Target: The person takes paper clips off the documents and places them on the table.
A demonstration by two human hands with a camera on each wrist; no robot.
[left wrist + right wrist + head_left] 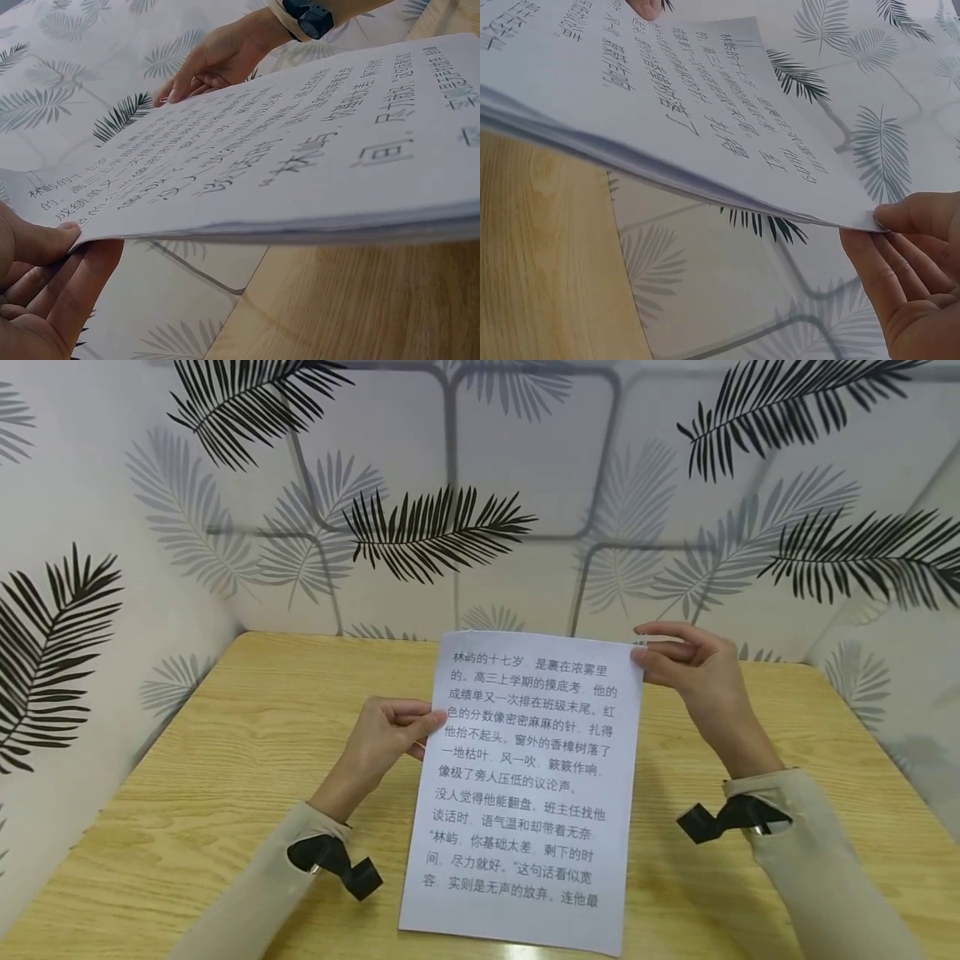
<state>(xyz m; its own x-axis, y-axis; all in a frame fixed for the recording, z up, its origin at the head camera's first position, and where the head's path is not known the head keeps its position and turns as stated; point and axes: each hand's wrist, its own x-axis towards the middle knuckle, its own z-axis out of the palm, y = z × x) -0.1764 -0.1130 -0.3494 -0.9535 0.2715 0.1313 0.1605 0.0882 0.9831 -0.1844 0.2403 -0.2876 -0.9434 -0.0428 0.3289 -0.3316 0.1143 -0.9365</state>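
A stack of white printed paper sheets (525, 793) is held up over the table, its lines of Chinese text facing the head camera. Partway down the stack's left edge, my left hand (386, 739) pinches it between thumb and fingers. My right hand (693, 681) pinches the top right corner. Several layers show along the side of the stack (337, 225) in the left wrist view. The right wrist view shows the right thumb (919, 214) on top of the corner and the fingers underneath.
Below the paper lies a wooden table (262, 760) with light grain. Behind it stands a wall (517, 452) covered in black and grey leaf patterns. Each wrist carries a black strapped device, one on the left (363, 878) and one on the right (697, 822).
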